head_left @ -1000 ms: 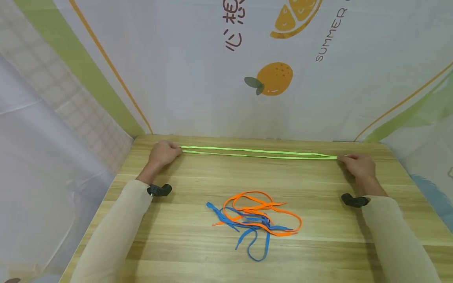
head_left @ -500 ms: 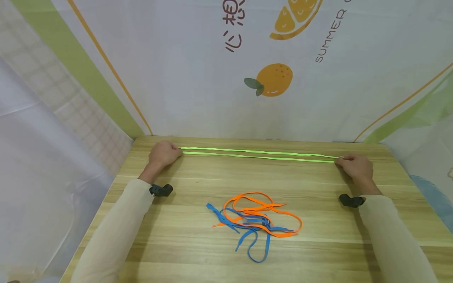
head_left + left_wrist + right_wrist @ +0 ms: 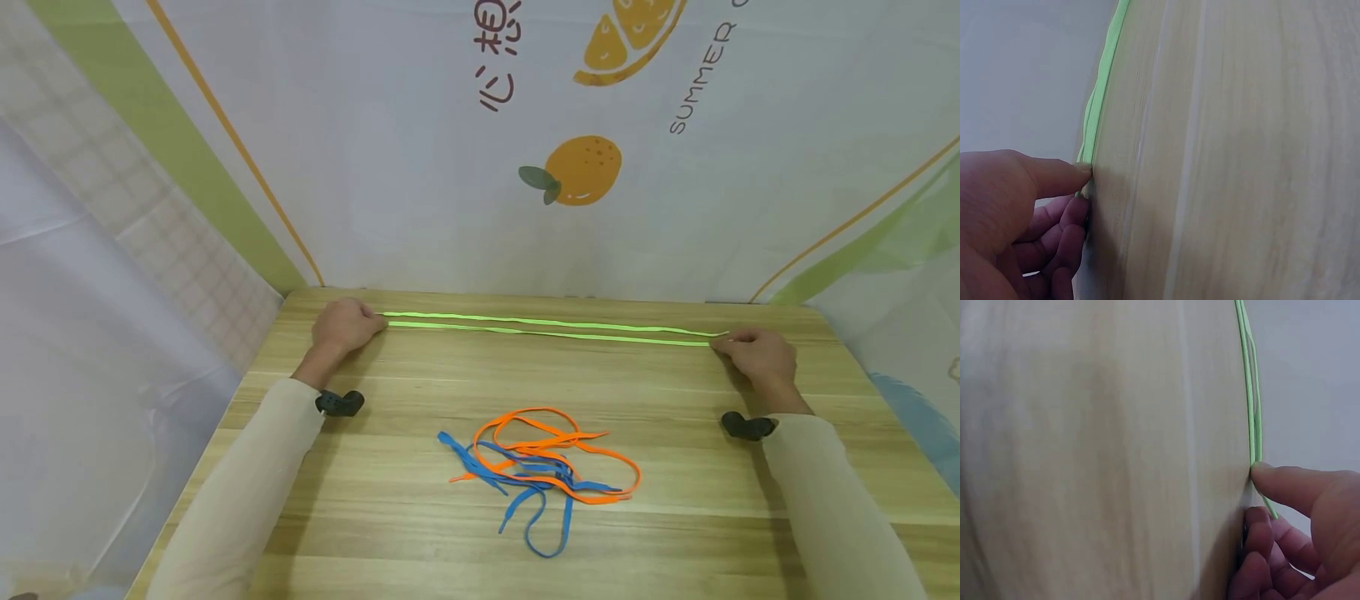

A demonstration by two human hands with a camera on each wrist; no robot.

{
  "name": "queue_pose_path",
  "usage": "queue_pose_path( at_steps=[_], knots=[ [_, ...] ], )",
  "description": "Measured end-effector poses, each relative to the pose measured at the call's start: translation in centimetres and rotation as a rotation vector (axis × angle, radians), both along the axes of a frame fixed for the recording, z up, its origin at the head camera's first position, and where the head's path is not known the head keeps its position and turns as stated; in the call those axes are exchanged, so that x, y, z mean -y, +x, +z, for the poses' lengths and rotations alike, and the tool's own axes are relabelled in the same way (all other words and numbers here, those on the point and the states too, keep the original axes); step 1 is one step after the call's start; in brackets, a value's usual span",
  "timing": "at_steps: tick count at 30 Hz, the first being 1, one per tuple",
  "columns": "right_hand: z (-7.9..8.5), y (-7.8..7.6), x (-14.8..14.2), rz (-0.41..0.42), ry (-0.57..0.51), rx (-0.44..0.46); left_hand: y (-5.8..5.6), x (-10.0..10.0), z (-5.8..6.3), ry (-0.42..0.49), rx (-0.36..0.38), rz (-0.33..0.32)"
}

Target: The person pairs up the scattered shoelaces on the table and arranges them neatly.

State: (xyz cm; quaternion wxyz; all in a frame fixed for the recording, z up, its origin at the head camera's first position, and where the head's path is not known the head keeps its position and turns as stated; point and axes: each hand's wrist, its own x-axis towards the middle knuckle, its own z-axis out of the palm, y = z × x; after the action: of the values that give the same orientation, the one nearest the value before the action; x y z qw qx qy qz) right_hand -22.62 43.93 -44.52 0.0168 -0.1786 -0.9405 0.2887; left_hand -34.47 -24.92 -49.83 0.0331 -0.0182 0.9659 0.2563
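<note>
Strands of lime-green shoelace lie stretched side by side along the far edge of the table, as the head view shows. The left hand pinches them near the far left corner; the right hand pinches the other end, toward the far right corner. If it were me, I'd pull evenly from both sides and nudge the right end outward a touch, since it sits slightly farther from that edge than the left. Between the middle and the near edge sits one loose tangle of orange shoelace and blue shoelace. I make out three tips of each colour, so probably more than one lace apiece, though the crossings spoil a sure count. Two black wrist cameras show, one per arm.

From the left wrist, the thumb presses the green strands against the forefinger, where they draw together; a light pinch there should avoid twisting them.

From the right wrist, thumb and forefinger pinch likewise, with a short green tail poking past the thumb. Squaring that tail would probably even the ends. I count two green strands, but can't tell whether they are one doubled lace or two.
</note>
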Motion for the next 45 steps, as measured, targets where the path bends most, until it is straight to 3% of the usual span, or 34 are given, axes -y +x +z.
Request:
queue_pose_path(
  at_steps=[6,8,13,17,25,27,30,33,37,40,45],
  knots=[
    [0.2,0.0,0.0,0.010,0.008,0.016,0.0,0.4,-0.2,0.019,-0.007,-0.003],
    [0.2,0.0,0.0,0.013,0.009,0.016,0.3,0.2,0.3,0.018,0.004,-0.013],
    [0.2,0.1,0.0,0.015,-0.007,0.021,3.4,-1.8,4.5,0.021,0.015,-0.018],
    [0.0,0.1,-0.2,0.011,-0.040,0.021,5.4,-2.9,6.6,0.022,-0.004,-0.010],
    [-0.1,0.2,-0.5,0.027,-0.088,0.024,6.2,-2.5,7.0,0.029,-0.004,-0.015],
    [0.1,0.3,-0.5,0.029,-0.100,0.022,6.2,-2.3,7.0,0.029,-0.006,-0.016],
    [0.4,0.5,-0.3,0.028,-0.124,0.021,5.2,-1.6,6.0,0.013,-0.042,-0.012],
    [0.8,0.9,0.1,0.023,-0.131,0.008,5.3,-1.7,6.3,0.020,-0.085,-0.020],
    [1.4,1.3,1.2,0.032,-0.110,-0.051,7.1,-3.3,8.4,0.068,-0.148,-0.050],
    [2.1,1.7,2.5,0.050,-0.138,-0.113,8.0,-4.5,9.2,0.106,-0.196,-0.076],
    [3.2,2.2,5.1,0.111,-0.193,-0.196,9.2,-6.3,10.2,0.192,-0.205,-0.117]
  ],
)
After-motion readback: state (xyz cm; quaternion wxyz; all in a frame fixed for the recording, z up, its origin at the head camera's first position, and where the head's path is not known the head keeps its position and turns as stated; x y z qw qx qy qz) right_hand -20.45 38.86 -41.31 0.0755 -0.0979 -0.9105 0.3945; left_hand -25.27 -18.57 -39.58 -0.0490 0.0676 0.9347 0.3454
